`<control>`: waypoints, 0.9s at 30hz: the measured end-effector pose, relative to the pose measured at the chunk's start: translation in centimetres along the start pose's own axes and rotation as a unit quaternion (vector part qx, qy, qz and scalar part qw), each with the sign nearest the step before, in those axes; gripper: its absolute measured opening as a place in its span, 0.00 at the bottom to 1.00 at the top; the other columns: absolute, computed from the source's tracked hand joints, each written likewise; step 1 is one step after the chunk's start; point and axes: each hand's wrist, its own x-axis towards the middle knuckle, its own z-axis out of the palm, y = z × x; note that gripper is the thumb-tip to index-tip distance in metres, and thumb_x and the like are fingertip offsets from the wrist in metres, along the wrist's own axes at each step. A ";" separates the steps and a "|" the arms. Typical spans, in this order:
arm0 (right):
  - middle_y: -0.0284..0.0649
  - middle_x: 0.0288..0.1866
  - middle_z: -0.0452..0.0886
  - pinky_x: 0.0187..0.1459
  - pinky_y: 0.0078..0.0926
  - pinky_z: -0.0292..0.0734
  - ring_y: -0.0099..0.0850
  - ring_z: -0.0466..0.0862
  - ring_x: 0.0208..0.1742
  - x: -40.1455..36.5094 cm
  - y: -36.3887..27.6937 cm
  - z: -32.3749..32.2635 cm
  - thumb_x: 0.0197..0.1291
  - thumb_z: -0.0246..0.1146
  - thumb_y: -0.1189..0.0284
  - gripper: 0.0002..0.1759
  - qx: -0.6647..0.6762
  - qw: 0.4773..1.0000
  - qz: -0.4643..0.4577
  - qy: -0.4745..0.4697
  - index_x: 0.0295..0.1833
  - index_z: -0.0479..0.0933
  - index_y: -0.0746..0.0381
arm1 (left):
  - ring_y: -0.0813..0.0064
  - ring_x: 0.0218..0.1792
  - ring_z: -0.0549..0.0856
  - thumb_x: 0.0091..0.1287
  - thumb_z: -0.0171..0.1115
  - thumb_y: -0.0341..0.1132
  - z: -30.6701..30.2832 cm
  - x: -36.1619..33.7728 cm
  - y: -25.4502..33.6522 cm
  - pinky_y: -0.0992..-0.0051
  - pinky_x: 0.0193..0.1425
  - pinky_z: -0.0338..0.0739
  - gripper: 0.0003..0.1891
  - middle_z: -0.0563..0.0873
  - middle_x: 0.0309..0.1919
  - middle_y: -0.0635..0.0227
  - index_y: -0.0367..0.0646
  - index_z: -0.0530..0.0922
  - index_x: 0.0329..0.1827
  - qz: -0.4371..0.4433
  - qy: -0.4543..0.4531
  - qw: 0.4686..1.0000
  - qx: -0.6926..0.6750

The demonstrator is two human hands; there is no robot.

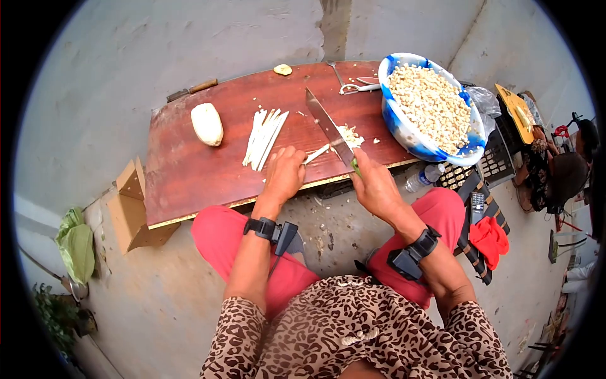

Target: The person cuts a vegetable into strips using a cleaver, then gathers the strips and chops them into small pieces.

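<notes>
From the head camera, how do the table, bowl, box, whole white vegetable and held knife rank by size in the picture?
Largest to smallest:
1. Table
2. Bowl
3. Box, partly hidden
4. Vegetable and knife, unranked: the knife looks longer but narrower.

A single head-worn camera looks forward and steeply down, close above the patterned shirt (341, 316) at six o'clock. The left hand (285, 174) and right hand (377, 189) fall near mid-view, the wall (189, 38) toward twelve; the wide lens bends straight edges and darkens the corners.
</notes>
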 end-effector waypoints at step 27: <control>0.64 0.40 0.82 0.44 0.57 0.76 0.64 0.82 0.41 1.4 0.4 1.3 0.63 0.58 0.77 0.26 -0.029 0.999 -0.034 0.020 0.66 0.64 0.70 | 0.54 0.47 0.79 0.56 0.64 0.26 0.8 0.3 0.5 0.58 0.52 0.73 0.08 0.80 0.37 0.58 0.41 0.81 0.39 -0.012 -0.011 1.000 0.002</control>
